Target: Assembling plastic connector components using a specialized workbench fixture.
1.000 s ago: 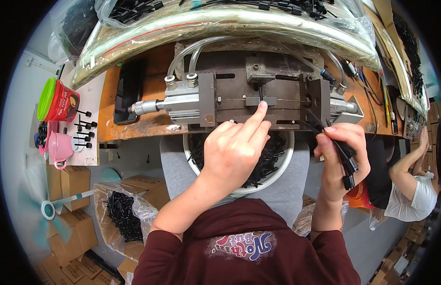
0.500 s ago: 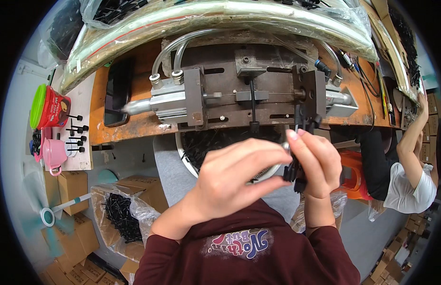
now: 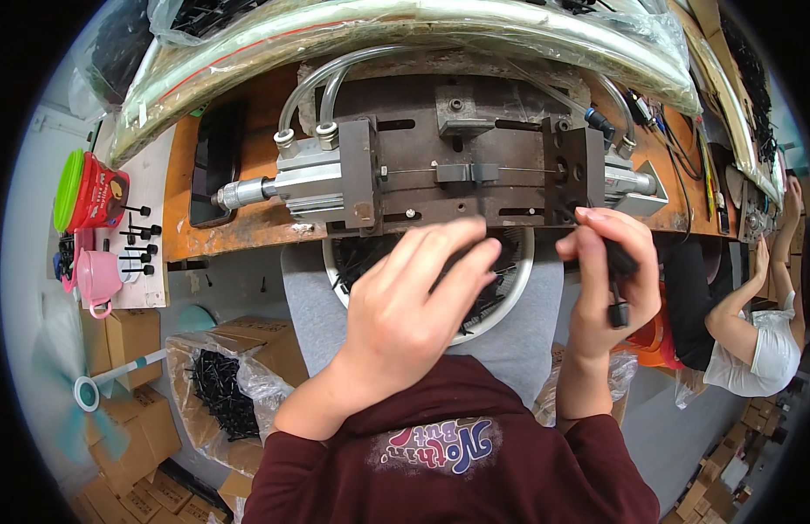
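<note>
My left hand (image 3: 413, 301) is in front of the metal fixture, its fingers bent and partly smeared by motion. From its fingertips a blurred black rod (image 3: 483, 196) reaches up to the small grey block (image 3: 461, 172) in the middle of the fixture. The rod's knob end is hidden at the fingers. My right hand (image 3: 614, 279), to the right, is closed around several black knobbed rods; one knob (image 3: 618, 314) sticks out below the fingers. A thin wire runs sideways through the grey block, between the left cylinder (image 3: 309, 194) and the right cylinder (image 3: 627, 181).
A white basket (image 3: 525, 288) of black parts sits on my lap under the hands. Black rods stand on the left table by a pink cup (image 3: 99, 278) and a red tub (image 3: 99, 196). A phone (image 3: 214, 166) lies left of the fixture. Another person (image 3: 754, 349) works at far right.
My hands have separated: the left went up to the fixture, while the right shifted right with its rods. The rod lying across the block has moved slightly right and is now blurred.
</note>
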`<state>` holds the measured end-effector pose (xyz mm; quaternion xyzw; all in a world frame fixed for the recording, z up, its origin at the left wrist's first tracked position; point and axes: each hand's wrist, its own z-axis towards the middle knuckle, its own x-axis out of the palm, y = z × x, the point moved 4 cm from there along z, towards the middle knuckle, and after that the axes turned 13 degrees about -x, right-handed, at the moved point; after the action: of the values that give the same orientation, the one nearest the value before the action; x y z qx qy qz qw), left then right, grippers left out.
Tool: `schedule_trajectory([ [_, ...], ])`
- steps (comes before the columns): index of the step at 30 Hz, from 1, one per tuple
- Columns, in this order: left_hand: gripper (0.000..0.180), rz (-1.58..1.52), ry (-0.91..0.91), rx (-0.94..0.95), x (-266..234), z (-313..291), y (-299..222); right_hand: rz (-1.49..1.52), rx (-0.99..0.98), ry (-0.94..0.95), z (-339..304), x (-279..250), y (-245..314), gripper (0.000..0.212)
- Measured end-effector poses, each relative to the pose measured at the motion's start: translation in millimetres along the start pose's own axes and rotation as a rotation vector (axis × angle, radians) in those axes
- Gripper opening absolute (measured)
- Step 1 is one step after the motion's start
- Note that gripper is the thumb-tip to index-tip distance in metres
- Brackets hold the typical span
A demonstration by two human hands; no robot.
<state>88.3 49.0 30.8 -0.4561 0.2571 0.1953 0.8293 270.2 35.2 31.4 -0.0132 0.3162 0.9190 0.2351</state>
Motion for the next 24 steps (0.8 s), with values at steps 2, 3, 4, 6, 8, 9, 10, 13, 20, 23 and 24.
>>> schedule_trajectory([
  [2, 0.029, 0.136, 0.005, 0.028, 6, 4, 5, 0.276, 0.109, -0.04, 1, -4, 2, 0.015],
  [3, 0.027, 0.21, 0.018, 0.05, 9, 5, 7, 0.325, 0.165, -0.057, 0, -6, 5, 0.012],
  [4, 0.026, 0.236, 0.032, 0.049, 12, 7, 8, 0.344, 0.21, -0.056, 0, -8, 6, 0.011],
  [6, 0.024, 0.311, 0.041, 0.074, 16, 9, 8, 0.416, 0.287, -0.07, -2, -9, 3, 0.012],
  [8, 0.024, 0.284, 0.049, 0.034, 15, 13, 12, 0.499, 0.409, -0.094, -4, -9, -5, 0.014],
  [9, 0.023, 0.27, 0.054, -0.005, 15, 14, 13, 0.555, 0.408, -0.084, -5, -9, -6, 0.014],
  [10, 0.024, 0.28, 0.059, 0.006, 14, 14, 13, 0.615, 0.442, -0.085, -6, -8, -9, 0.015],
  [13, 0.024, 0.291, 0.08, -0.017, 13, 16, 13, 0.805, 0.539, -0.116, -9, -6, -14, 0.015],
  [20, 0.035, -0.162, 0.131, -0.125, 3, 11, 5, 1.063, 0.73, -0.171, -13, 1, -12, 0.014],
  [23, 0.042, -0.539, 0.195, -0.025, -2, 4, -8, 1.068, 0.756, -0.083, -13, 10, -7, 0.015],
  [24, 0.042, -0.545, 0.194, -0.044, -4, 2, -10, 1.097, 0.803, -0.065, -14, 13, -6, 0.016],
])
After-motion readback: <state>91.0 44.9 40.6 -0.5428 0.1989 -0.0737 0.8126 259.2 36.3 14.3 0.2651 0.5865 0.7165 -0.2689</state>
